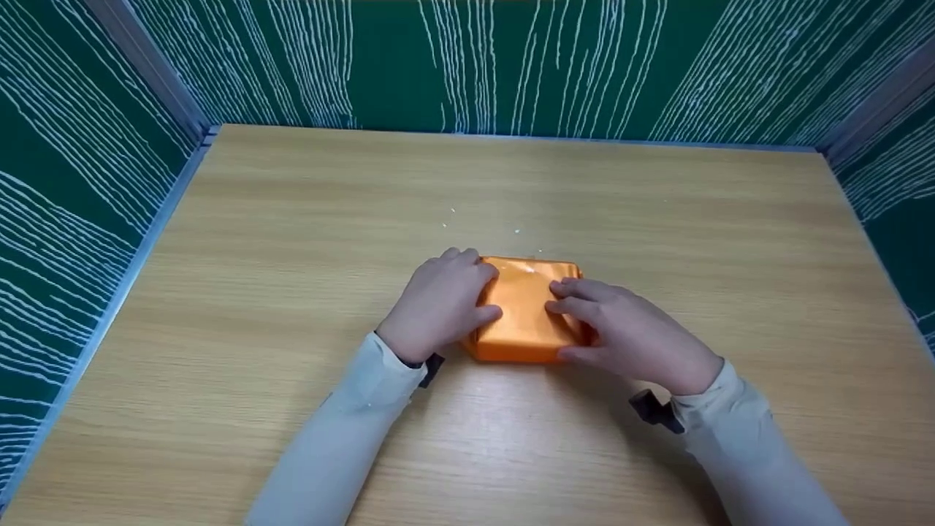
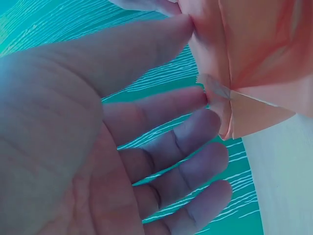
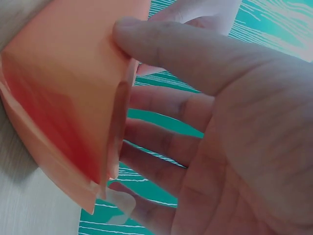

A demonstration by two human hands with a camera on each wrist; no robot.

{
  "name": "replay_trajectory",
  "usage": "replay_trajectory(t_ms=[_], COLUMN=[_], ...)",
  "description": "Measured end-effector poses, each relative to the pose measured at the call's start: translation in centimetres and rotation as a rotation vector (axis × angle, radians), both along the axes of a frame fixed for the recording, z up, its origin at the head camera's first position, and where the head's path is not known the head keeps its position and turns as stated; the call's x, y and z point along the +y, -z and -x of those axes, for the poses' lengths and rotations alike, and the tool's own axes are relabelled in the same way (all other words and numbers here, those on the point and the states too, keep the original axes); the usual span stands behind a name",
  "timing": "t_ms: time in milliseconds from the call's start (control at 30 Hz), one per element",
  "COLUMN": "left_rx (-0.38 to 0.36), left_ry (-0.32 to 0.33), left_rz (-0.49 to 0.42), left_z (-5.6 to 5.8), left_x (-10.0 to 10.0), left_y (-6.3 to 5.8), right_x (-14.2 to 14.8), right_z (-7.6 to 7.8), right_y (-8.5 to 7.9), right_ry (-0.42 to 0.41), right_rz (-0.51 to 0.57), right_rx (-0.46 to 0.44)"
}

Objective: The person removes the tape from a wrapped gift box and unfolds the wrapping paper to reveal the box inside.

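Note:
An orange wrapped parcel (image 1: 522,314), box-shaped with a shiny cover, lies on the wooden table. At its left side my left hand (image 1: 442,303) touches it with thumb and forefinger, fingers nearly straight. A strip of clear tape (image 2: 215,85) shows on a fold beside those fingertips. From the right, my right hand (image 1: 621,325) rests its fingers on the parcel's top, the thumb low at the near corner. In the right wrist view, that thumb lies on the orange paper (image 3: 73,44), beside an open-looking fold. A translucent piece of tape (image 3: 120,203) sticks out near the little finger.
Small white scraps (image 1: 517,231) lie on the table (image 1: 292,219) beyond the parcel. Green panels (image 1: 394,80) with white streaks stand at the back and sides, with blue edging (image 1: 157,226) along the tabletop. Each wrist carries a dark camera mount (image 1: 655,411).

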State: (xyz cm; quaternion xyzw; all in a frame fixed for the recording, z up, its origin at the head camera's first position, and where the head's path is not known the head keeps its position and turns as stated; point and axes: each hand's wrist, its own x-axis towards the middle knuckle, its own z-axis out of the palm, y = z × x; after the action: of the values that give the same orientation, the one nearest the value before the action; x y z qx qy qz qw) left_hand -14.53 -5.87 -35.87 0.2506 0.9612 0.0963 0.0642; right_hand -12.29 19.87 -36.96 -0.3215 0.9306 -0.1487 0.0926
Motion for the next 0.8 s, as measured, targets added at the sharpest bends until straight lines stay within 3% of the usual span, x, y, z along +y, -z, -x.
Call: replay_trajectory(t_ms=[133, 433, 667, 800], left_rx=[-0.012, -0.018, 0.010, 0.020], left_ry=[-0.024, -0.008, -0.165, -0.204], left_rz=[-0.007, -0.062, -0.117, -0.133], left_z=[0.0, -0.1, 0.2, 0.3], left_x=[0.0, -0.3, 0.0, 0.2], left_y=[0.0, -0.3, 0.6, 1.1], right_x=[0.0, 0.0, 0.0, 0.0], right_z=[-0.1, -0.2, -0.1, -0.1], right_y=[0.0, 0.0, 0.1, 0.3], right_ry=[0.005, 0.010, 0.009, -0.009], right_rz=[-0.010, -0.021, -0.027, -0.008], right_rx=[-0.004, -0.001, 0.002, 0.034])
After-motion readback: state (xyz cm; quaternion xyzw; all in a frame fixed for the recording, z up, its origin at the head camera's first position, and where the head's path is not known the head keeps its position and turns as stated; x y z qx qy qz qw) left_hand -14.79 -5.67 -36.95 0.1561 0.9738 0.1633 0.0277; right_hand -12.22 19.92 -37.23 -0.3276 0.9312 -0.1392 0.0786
